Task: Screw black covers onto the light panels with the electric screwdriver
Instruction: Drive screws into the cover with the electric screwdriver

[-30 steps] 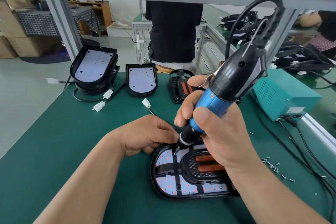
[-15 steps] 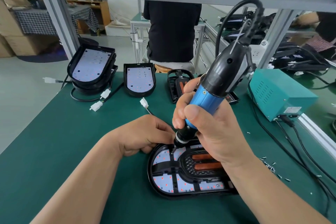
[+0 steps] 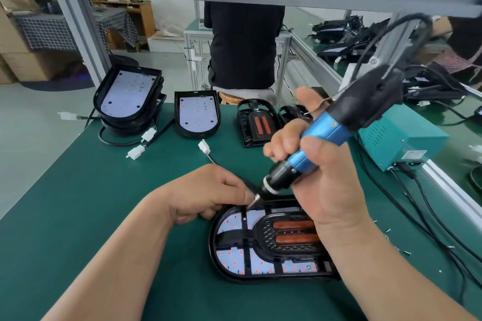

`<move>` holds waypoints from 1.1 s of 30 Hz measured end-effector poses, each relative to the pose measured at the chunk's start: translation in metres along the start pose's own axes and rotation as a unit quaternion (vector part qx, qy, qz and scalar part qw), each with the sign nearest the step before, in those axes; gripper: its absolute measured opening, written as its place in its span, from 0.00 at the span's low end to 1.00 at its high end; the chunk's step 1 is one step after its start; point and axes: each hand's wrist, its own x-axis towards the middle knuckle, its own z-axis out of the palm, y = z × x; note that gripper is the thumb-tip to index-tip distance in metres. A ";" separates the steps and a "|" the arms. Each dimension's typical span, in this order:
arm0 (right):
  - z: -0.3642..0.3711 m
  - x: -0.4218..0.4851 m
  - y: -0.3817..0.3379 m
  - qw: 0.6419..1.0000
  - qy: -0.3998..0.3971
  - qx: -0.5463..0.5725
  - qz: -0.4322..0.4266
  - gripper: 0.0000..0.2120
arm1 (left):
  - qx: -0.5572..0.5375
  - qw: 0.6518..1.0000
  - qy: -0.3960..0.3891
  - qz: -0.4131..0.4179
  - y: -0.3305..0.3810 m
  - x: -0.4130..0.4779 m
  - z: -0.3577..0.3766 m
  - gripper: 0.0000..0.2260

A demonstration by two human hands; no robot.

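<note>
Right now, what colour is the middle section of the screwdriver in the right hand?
Blue, on the screwdriver that the right hand grips; head view.

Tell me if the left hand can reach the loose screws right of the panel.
Probably not directly: the right hand and electric screwdriver cross between the left hand and the loose screws.

**Bench surroundings.** A green bench mat [image 3: 78, 216] is shown spread over the worktop. A teal power box [image 3: 401, 138] is set at its right edge, and black cables [image 3: 405, 169] are plugged into its front. Beyond the bench, a person in black [image 3: 242, 44] is seated on a wooden stool [image 3: 229, 98]. Cardboard boxes [image 3: 15, 60] are stacked at far left beside a checked cloth [image 3: 47, 31].
</note>
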 end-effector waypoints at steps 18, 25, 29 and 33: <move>-0.020 0.007 0.004 0.972 0.215 0.095 0.006 0.15 | -0.293 0.954 0.065 0.016 -0.007 0.015 0.003 0.06; -0.030 0.012 0.008 0.945 0.306 0.114 0.014 0.14 | -0.290 0.955 0.038 0.039 -0.011 0.016 0.002 0.12; -0.034 0.014 0.008 0.940 0.321 0.116 0.009 0.12 | -0.298 0.954 0.025 0.031 -0.011 0.015 0.002 0.13; -0.035 0.018 0.008 0.940 0.324 0.106 0.008 0.10 | -0.298 0.954 0.018 0.032 -0.008 0.014 0.002 0.11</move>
